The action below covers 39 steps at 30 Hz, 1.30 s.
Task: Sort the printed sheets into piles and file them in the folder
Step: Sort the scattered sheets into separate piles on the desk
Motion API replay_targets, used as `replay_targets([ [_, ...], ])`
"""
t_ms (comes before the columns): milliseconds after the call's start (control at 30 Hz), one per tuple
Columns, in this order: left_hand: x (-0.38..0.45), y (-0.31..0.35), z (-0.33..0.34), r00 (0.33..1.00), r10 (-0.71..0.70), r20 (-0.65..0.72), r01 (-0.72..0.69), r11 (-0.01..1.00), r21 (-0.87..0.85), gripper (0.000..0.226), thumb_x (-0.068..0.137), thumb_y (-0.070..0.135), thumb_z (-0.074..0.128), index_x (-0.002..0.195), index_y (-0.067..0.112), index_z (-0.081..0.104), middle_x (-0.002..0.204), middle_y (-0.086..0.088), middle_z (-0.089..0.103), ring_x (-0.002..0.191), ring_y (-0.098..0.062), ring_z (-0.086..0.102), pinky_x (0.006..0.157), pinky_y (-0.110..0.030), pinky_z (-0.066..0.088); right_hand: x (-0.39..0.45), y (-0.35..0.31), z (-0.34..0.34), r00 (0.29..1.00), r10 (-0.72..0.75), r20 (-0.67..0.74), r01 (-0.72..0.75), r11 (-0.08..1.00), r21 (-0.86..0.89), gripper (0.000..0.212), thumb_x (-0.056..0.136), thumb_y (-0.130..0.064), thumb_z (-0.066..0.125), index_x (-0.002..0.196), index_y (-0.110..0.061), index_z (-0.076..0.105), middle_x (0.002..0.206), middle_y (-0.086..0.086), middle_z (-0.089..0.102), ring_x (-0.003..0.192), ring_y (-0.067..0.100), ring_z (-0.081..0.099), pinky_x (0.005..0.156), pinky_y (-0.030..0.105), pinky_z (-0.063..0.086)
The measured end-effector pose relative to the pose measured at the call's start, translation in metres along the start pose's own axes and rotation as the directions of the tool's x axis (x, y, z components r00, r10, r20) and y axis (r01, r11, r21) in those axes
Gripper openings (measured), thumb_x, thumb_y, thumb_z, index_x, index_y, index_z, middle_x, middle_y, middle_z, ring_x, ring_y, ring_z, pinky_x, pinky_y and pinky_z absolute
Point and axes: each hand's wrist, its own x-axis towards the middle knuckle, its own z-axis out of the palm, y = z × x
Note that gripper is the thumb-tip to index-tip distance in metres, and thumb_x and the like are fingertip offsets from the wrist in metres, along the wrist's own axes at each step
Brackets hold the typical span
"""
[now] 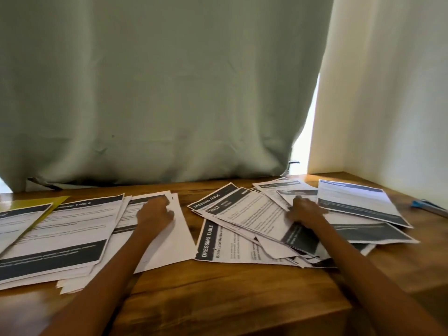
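While resting on the desk, left hand pinching a sheet beside the left-edge pile. Right hand pressing the loose heap toward the far right corner, fingers curled; grip unclear. Yellow folder lying under the left pile.

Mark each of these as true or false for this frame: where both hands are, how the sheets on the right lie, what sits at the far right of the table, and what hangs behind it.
1. Both hands are on paper. True: the left hand rests on a sheet in the left stack, the right hand on the loose sheets.
2. The sheets on the right are squared into a neat pile. False: they lie fanned and overlapping at different angles.
3. A blue pen lies at the table's far right. True.
4. A yellow folder shows under the left stack. True: only an edge peeks out.
5. A bare brick wall stands behind the table. False: a grey-green curtain hangs there.
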Motion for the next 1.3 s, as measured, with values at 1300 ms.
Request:
replay_targets([
  [1300, -0.020, 0.086, 0.033, 0.969, -0.033, 0.246, 0.241, 0.364, -0.899, 0.016, 0.097, 0.009, 0.046, 0.102, 0.019, 0.057, 0.115, -0.010, 0.063, 0.091, -0.029, 0.064, 0.073, -0.040, 0.055, 0.031, -0.023, 0.009, 0.987, 0.141, -0.083, 0.053, 0.205, 0.977, 0.030, 0.093, -0.027, 0.057, 0.116, -0.010, 0.059, 0.114, 0.007, 0.064, 0.098, 0.028, 0.062, 0.092, 0.044, 0.051],
])
